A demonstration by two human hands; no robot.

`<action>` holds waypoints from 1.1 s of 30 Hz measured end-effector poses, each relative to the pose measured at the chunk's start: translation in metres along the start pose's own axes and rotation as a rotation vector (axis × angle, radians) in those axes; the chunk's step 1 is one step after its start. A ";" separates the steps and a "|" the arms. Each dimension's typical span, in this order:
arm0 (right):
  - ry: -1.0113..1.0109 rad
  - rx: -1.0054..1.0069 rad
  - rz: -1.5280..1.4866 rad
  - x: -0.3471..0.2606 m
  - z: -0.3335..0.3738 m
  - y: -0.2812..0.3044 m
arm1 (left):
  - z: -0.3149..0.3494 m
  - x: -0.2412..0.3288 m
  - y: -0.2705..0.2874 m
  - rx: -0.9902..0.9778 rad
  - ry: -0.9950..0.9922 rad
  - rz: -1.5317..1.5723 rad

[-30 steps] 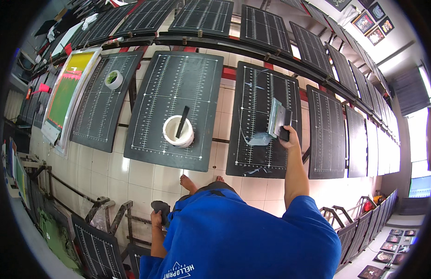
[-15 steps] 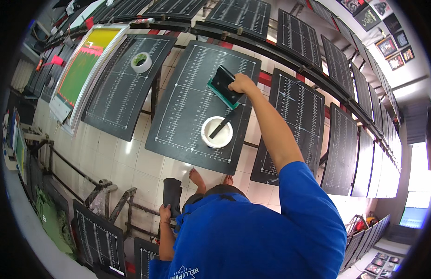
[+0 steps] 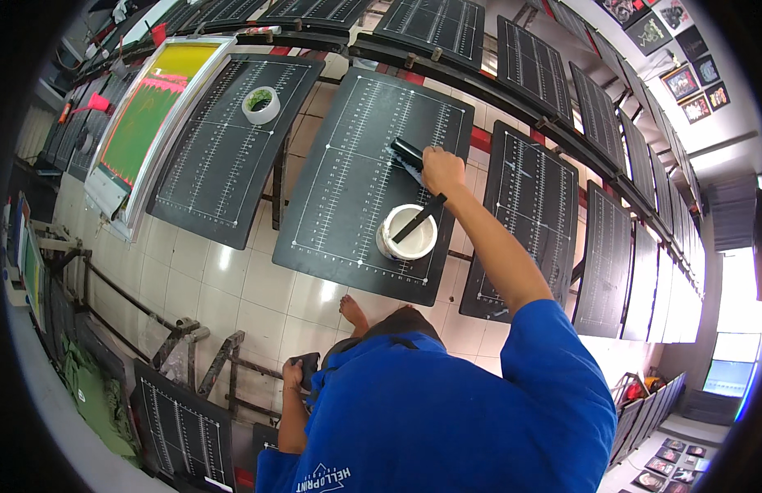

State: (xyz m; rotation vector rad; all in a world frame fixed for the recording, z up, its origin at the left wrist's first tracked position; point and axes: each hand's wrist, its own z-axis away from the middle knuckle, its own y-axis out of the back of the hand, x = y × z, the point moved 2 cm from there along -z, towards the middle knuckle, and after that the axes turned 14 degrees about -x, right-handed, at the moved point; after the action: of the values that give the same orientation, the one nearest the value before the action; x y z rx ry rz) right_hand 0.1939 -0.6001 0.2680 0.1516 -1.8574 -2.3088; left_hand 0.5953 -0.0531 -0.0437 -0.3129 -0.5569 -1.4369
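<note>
My right hand [image 3: 443,171] grips a black-handled squeegee [image 3: 405,152], tilted on edge over the middle of a black platen [image 3: 331,205] printed with white ruler lines. Whitish residue shows along the squeegee's lower side. Just below that hand, a white tub [image 3: 391,246] of pale ink stands near the platen's front right corner. A flat black stick [image 3: 419,218] leans out of it, its top end close to my wrist. Low at my left side, my left hand [image 3: 293,375] is closed on a dark object [image 3: 308,364], partly hidden by my body; its kind is unclear.
A tape roll [image 3: 270,112] lies on the neighbouring left platen [image 3: 200,164]. Beside that platen leans a framed screen [image 3: 140,131] in green and yellow. More platens [image 3: 520,222] line the right and the far rail [image 3: 479,72]. Metal frame bars [image 3: 184,333] stand behind at left.
The squeegee has turned edge-on, so its broad face and green blade no longer show, and my right hand is slightly lower. The dark object at my left has swung back, showing less.
</note>
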 end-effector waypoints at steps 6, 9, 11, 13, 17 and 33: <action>-0.224 -0.293 -0.039 0.052 -0.010 0.039 | -0.008 0.061 0.019 -0.024 -0.161 0.075; -0.281 -0.382 0.017 0.070 -0.009 0.039 | -0.005 0.077 0.017 -0.007 -0.178 0.016; -0.294 -0.452 -0.010 0.069 0.005 0.059 | -0.003 0.058 0.020 0.016 -0.150 0.034; -0.357 -0.505 -0.030 0.097 0.023 0.063 | -0.005 0.039 0.016 -0.004 -0.110 0.026; -0.331 -0.309 -0.082 0.166 0.068 0.054 | -0.002 -0.003 0.010 -0.054 0.007 -0.122; -0.118 0.040 -0.297 0.198 0.334 -0.062 | -0.009 0.037 -0.101 -0.177 -0.116 -0.219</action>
State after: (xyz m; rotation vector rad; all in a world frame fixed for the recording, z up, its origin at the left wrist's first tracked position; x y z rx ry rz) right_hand -0.0669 -0.3067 0.2855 0.3235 -2.0631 -2.5223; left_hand 0.4984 -0.1019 -0.0443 -0.4899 -0.5722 -1.6921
